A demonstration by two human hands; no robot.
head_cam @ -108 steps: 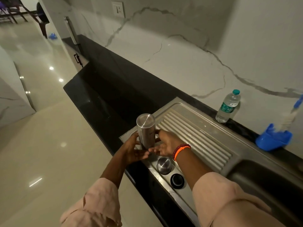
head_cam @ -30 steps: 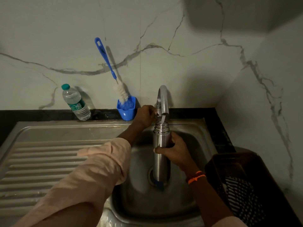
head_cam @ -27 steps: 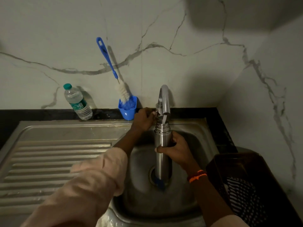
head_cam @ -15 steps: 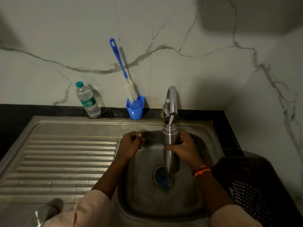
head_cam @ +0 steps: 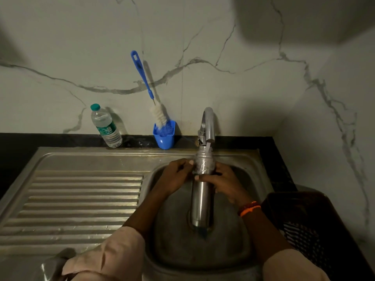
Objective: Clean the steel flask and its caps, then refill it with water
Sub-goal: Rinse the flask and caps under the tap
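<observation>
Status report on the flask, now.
Both hands, left hand and right hand, grip uncapped steel flask. Flask upright under chrome tap, water running in. Nothing obstructing.

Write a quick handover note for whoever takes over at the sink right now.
Left hand: grips the steel flask near its neck.
Right hand: grips the flask from the other side.
Flask: upright over the sink drain, open mouth under the tap, water running in.
One cap lies on the drainboard, bottom left.
Done: caps off.
Left: brush, rinse, refill, recap.
</observation>
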